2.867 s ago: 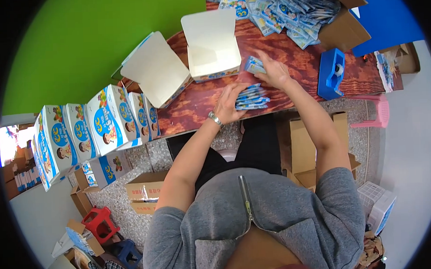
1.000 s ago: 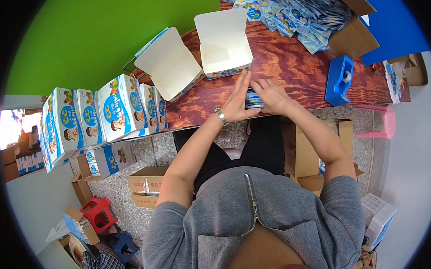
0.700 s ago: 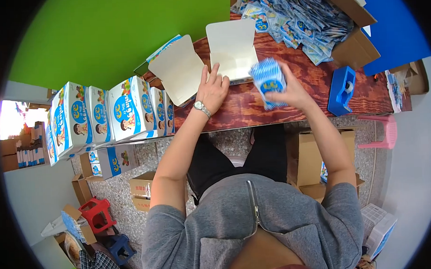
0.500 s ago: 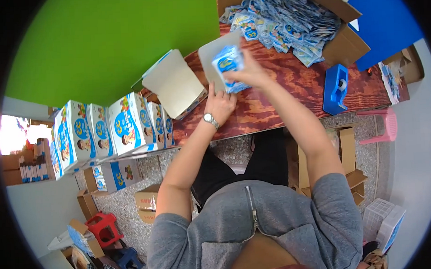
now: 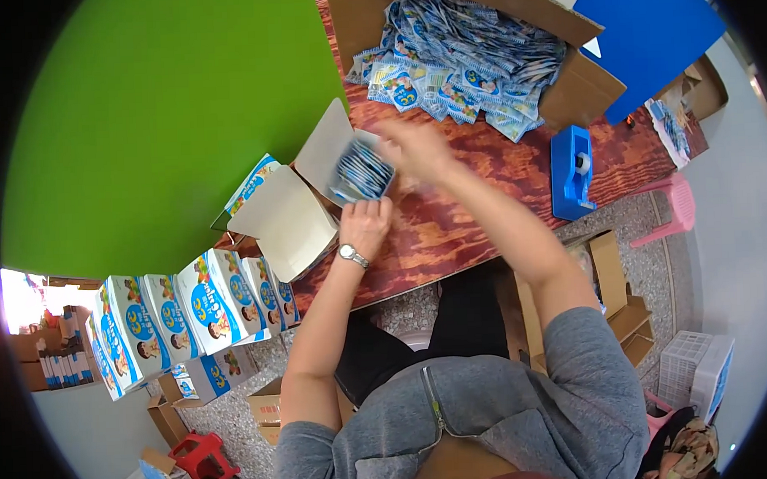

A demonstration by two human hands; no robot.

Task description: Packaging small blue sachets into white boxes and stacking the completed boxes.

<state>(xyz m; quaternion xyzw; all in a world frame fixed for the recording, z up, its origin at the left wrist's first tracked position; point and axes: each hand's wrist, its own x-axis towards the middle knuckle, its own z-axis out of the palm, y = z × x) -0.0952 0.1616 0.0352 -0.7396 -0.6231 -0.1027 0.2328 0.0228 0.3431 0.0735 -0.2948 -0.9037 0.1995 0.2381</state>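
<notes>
A small carton (image 5: 389, 187) with its pale lid flap (image 5: 324, 144) raised stands on the red-brown table. Blue and white sachets (image 5: 364, 170) fill it in a tight row. My left hand (image 5: 367, 226) grips the carton's near edge, fingers bent over it; a watch is on that wrist. Just right of the carton, my right hand (image 5: 418, 150) is smeared by motion, so its fingers cannot be read. Left of the carton stands another box (image 5: 286, 222) with its pale flap up. A large brown cardboard box (image 5: 585, 89) lies at the back, a heap of sachets (image 5: 470, 59) spilling from it.
A blue tape dispenser (image 5: 572, 174) sits on the table's right side. Several printed white and blue cartons (image 5: 204, 301) line the left edge. A green panel (image 5: 168, 120) rises behind them. A pink stool (image 5: 674, 208) and open cardboard boxes (image 5: 608, 274) stand below.
The sachets that my right hand held over the carton now stand inside it, and that hand has come away to the right. My left hand stays at the carton. The view has shifted.
</notes>
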